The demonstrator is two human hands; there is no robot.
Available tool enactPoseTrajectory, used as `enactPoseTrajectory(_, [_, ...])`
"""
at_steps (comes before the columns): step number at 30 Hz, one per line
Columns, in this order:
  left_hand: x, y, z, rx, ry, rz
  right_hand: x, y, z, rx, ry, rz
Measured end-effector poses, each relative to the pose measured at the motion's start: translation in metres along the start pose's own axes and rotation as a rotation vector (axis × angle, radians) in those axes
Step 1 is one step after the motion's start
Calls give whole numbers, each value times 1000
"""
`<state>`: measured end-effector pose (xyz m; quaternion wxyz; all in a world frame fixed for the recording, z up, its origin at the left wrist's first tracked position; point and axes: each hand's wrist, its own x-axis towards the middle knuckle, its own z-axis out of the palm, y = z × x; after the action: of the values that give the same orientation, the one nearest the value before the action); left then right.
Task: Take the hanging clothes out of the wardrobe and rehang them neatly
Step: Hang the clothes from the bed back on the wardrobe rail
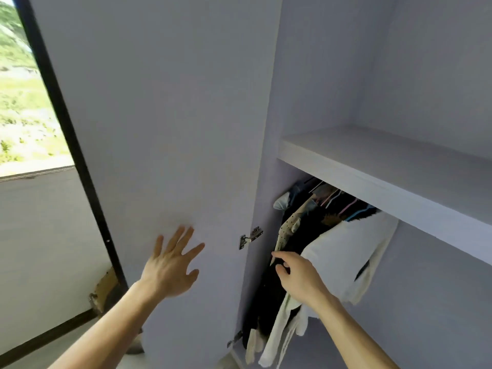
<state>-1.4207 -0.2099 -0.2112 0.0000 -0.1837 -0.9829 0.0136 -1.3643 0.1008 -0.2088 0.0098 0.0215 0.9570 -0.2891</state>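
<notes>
Several garments hang bunched on hangers (335, 199) under the wardrobe shelf (378, 166): a white top (346, 251), black clothes (298, 235) and a cream dotted piece (288, 227). My right hand (298, 278) reaches into the wardrobe, fingers loosely curled against the black clothes beside the white top; I cannot tell if it grips any cloth. My left hand (171, 265) is spread with straight fingers in front of the inner face of the open wardrobe door (159, 129).
The door swings out to the left on metal hinges (249, 238). Behind it is a dark-framed window (66, 123) and a pale wall. White fabric pieces (277, 339) dangle low inside. The wardrobe's right part is bare.
</notes>
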Motion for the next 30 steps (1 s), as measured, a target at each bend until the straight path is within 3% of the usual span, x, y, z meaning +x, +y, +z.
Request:
enactPoseTrajectory(6, [-159, -55, 51, -334, -75, -290, -50, -109, 75, -13, -103, -350])
enactPoseTrajectory(15, [-473, -138, 142, -501, -239, -1012, -162, -242, 258, -31, -515, -695])
enactPoseTrajectory(22, [-658, -107, 168, -563, -231, -1476, -250, -332, 352, -183, -798, -1028])
enactPoseTrajectory(30, [-744, -12, 176, -639, -59, -1917, -324, -387, 410, -233, -1037, -1435])
